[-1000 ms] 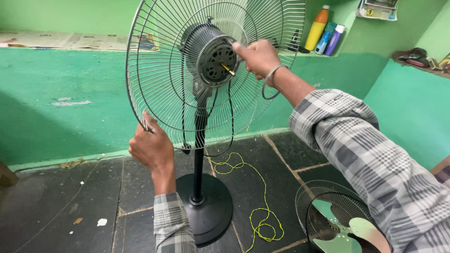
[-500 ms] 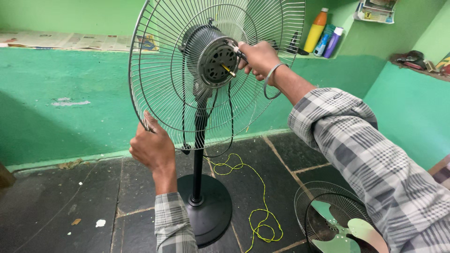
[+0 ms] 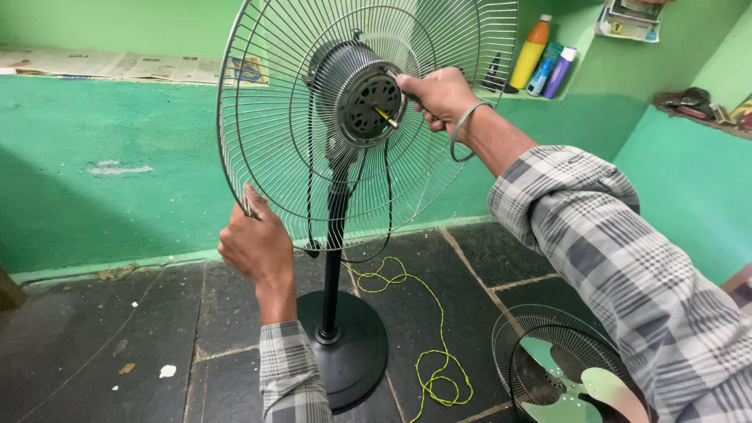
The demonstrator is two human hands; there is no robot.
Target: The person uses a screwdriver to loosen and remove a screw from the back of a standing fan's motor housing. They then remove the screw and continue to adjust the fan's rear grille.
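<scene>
A pedestal fan stands in front of me with its rear wire guard (image 3: 274, 117) mounted and its front open. The grey motor (image 3: 356, 98) shows a bare brass shaft at its middle. My left hand (image 3: 254, 247) grips the lower left rim of the guard. My right hand (image 3: 439, 98), with a metal bangle on the wrist, is closed on the right edge of the motor face, just beside the shaft. The black pole runs down to a round black base (image 3: 348, 352) on the floor.
The front guard with pale green blades (image 3: 568, 376) lies on the dark stone floor at lower right. A yellow cord (image 3: 427, 345) trails beside the base. Bottles (image 3: 544, 63) stand on a green wall shelf. Green walls close in behind and right.
The view has shifted a little. My right hand has slid slightly on the motor face. My left hand keeps its hold on the guard rim.
</scene>
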